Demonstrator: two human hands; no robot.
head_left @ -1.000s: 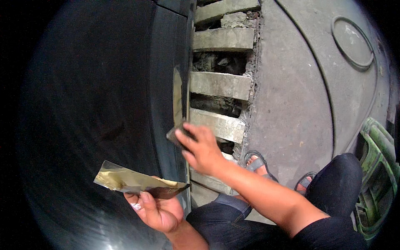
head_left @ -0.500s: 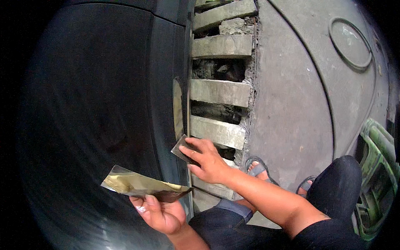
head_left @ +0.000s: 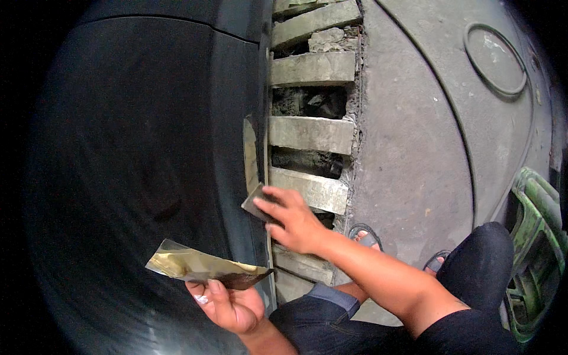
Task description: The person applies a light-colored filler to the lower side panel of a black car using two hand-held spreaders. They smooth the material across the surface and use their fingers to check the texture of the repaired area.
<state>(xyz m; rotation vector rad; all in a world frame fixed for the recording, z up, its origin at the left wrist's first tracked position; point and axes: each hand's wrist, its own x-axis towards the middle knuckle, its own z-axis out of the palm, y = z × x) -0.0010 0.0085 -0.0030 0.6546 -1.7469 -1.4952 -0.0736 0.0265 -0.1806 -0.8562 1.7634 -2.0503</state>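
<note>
My right hand (head_left: 293, 222) grips a small grey putty spreader (head_left: 253, 203), its edge against the lower side of a dark car body panel (head_left: 154, 118). Just beyond the spreader, a long pale-yellow patch of filler (head_left: 251, 151) runs along the panel's lower edge. My left hand (head_left: 234, 305), palm up, holds a flat, thin putty board (head_left: 204, 267) from below. Yellowish filler is smeared across this board, thickest along its left part and upper edge. The left fingers are partly hidden behind the board.
Beside the car runs a drain covered by concrete slats (head_left: 310, 133) with dark gaps between them. A black hose (head_left: 452, 106) lies along the concrete floor (head_left: 402, 148), with a coiled loop (head_left: 494, 92) at the far right. A green plastic chair (head_left: 535, 236) stands at the right.
My right hand and the spreader have shifted slightly up and left along the panel's lower edge. The left hand and the board stay almost in place.
</note>
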